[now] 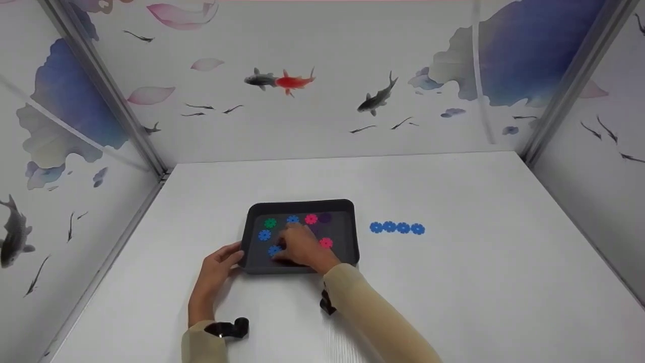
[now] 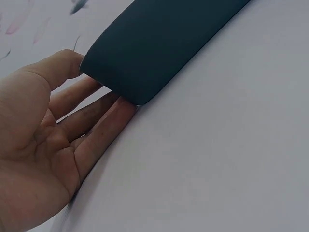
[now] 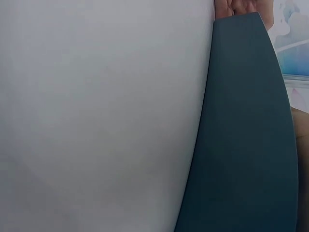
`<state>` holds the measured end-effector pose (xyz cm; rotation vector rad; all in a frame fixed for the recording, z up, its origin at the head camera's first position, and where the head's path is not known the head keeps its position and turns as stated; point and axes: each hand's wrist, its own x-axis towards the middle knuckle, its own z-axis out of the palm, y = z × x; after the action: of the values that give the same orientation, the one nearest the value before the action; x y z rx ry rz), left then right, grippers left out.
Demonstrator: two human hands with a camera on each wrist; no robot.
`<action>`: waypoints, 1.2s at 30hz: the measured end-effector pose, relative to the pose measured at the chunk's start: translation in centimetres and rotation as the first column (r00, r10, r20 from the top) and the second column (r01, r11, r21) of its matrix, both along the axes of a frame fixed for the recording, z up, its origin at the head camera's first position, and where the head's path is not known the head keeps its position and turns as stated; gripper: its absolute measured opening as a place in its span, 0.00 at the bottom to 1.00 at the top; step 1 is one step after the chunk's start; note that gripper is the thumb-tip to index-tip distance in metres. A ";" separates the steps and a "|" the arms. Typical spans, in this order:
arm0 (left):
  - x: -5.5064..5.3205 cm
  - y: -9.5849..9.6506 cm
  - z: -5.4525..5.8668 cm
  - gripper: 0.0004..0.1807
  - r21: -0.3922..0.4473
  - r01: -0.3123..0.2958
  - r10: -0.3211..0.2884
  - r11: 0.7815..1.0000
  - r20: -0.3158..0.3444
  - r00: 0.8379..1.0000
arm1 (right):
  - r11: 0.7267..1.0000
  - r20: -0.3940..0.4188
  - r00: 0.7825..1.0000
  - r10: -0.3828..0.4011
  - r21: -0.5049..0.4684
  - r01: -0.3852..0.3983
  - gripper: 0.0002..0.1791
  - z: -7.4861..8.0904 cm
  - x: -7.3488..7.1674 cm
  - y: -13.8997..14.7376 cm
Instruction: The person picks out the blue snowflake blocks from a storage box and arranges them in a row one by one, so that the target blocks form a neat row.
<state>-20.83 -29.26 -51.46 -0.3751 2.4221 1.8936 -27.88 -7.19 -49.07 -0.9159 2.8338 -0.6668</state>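
Head view: the tray [image 1: 302, 206] lies lengthwise left-right.

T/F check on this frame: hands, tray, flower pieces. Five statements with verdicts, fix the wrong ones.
1. The left hand grips the dark tray at its left side. True.
2. Four blue pieces form a row on the table, right of the tray. True.
3. The right hand is resting on the table beside that row. False: the right hand reaches into the tray.
4. The tray shows a green piece. True.
5. No pink pieces are visible. False: pink pieces lie in the tray.
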 end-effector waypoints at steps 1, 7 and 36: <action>0.0 0.0 0.0 0.24 0.000 -0.001 0.001 1.000 -0.002 1.000 | 1.000 0.001 1.000 -0.004 -0.003 0.004 0.20 0.0 0.0 0.0; 0.0 0.0 -0.1 0.24 0.003 0.000 0.000 1.000 -0.007 1.000 | 0.999 0.017 1.000 -0.015 -0.035 0.016 0.17 -0.2 0.1 0.0; 0.1 0.1 0.0 0.25 0.011 -0.002 0.002 1.000 0.007 1.000 | 0.999 0.000 1.000 0.012 -0.050 -0.012 0.19 -0.2 -0.2 0.6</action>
<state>-20.74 -29.20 -51.45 -0.3827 2.4069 1.9020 -28.13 -6.58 -49.30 -0.9398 2.8206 -0.7397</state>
